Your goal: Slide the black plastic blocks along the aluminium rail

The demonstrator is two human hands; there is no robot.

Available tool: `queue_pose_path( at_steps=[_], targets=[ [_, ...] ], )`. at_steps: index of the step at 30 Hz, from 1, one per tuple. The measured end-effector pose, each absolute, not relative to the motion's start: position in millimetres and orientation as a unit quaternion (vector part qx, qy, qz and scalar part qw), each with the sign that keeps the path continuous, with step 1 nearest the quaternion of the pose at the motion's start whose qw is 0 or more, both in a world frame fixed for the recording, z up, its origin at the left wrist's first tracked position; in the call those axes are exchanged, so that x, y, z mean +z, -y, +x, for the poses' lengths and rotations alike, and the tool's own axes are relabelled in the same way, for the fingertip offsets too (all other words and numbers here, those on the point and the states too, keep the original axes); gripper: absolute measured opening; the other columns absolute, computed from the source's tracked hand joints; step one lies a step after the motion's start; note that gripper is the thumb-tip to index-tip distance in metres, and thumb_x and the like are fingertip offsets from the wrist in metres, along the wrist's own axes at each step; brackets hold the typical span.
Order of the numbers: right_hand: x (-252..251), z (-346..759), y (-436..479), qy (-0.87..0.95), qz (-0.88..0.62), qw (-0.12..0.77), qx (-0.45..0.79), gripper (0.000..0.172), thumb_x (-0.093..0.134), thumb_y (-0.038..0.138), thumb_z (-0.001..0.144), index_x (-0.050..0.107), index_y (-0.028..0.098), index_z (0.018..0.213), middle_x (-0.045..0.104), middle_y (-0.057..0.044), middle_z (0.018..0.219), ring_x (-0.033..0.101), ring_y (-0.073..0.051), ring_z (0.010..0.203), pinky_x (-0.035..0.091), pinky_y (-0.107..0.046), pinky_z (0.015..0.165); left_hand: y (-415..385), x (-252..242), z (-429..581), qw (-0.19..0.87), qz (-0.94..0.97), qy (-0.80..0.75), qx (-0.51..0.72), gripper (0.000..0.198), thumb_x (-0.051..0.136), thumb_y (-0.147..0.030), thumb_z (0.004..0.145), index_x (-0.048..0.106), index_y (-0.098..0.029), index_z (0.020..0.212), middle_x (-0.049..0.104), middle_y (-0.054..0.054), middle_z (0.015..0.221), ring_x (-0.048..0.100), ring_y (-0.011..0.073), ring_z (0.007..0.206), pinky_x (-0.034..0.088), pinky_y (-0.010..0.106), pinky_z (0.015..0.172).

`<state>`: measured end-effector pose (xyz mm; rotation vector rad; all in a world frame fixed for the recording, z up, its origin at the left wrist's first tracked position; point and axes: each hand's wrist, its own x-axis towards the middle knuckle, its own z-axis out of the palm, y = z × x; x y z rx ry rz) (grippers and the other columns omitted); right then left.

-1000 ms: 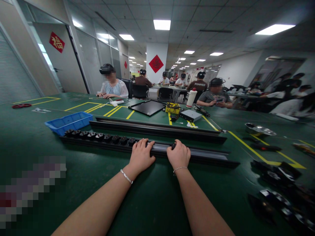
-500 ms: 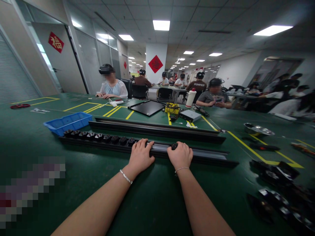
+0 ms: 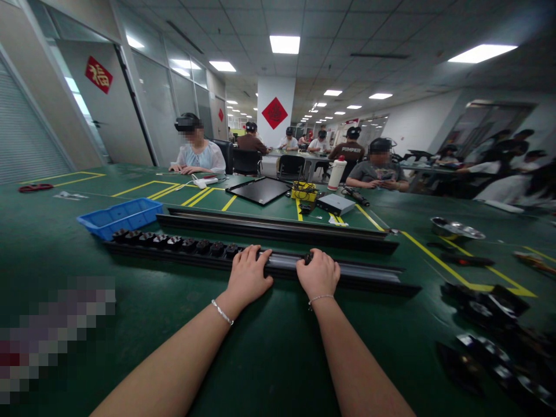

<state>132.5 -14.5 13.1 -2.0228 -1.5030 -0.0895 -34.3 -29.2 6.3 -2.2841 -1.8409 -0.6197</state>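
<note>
A long black channel rail (image 3: 284,262) lies across the table in front of me. Several small black blocks with cross-shaped tops (image 3: 189,245) sit in a row in its left part. My left hand (image 3: 249,269) is closed over the rail just right of that row, fingers over the far edge and thumb on the near side. Further right, my right hand (image 3: 319,273) is closed around a small black part (image 3: 308,258) at the rail's channel. Most of that part is hidden by my fingers. Bare channel shows between my hands and beyond the right one.
Behind lies a second black rail (image 3: 278,227), with a blue bin (image 3: 121,218) at its left end. A black panel (image 3: 259,190), grey box (image 3: 335,204) and bottle (image 3: 336,174) stand farther back. Black parts (image 3: 486,307) and a metal bowl (image 3: 457,229) are at right. Two people sit opposite.
My right hand and the small black part have shifted very slightly to the right along the rail. My left hand and the rail stay where they were.
</note>
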Motion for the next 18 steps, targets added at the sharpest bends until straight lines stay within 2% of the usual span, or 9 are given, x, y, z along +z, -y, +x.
queue_pose_path(
  at_steps=[10, 15, 18],
  targets=[
    [15, 136, 15, 0.584, -0.755, 0.295, -0.030, 0.030, 0.047, 0.027, 0.074, 0.060, 0.017, 0.099, 0.064, -0.009, 0.099, 0.052, -0.024, 0.102, 0.028, -0.039, 0.093, 29, 5, -35, 0.083, -0.762, 0.607, -0.210, 0.061, 0.058, -0.034, 0.069, 0.045, -0.029, 0.128, 0.045, 0.008, 0.134, 0.036, 0.0263, 0.126, 0.026, 0.041, 0.104],
    [12, 143, 15, 0.580, -0.759, 0.291, -0.045, 0.035, 0.047, 0.033, 0.074, 0.061, 0.016, 0.101, 0.063, -0.012, 0.108, 0.045, -0.028, 0.113, 0.018, -0.049, 0.101, 29, 5, -35, 0.081, -0.763, 0.605, -0.212, 0.060, 0.057, -0.034, 0.070, 0.045, -0.028, 0.128, 0.045, 0.008, 0.134, 0.036, 0.0264, 0.127, 0.025, 0.042, 0.104],
    [10, 146, 15, 0.578, -0.761, 0.291, -0.044, 0.035, 0.047, 0.035, 0.073, 0.062, 0.015, 0.098, 0.062, -0.012, 0.110, 0.043, -0.029, 0.116, 0.017, -0.050, 0.102, 29, 5, -35, 0.077, -0.762, 0.607, -0.210, 0.061, 0.057, -0.034, 0.069, 0.045, -0.028, 0.128, 0.045, 0.008, 0.134, 0.035, 0.0266, 0.127, 0.025, 0.042, 0.104]
  ],
)
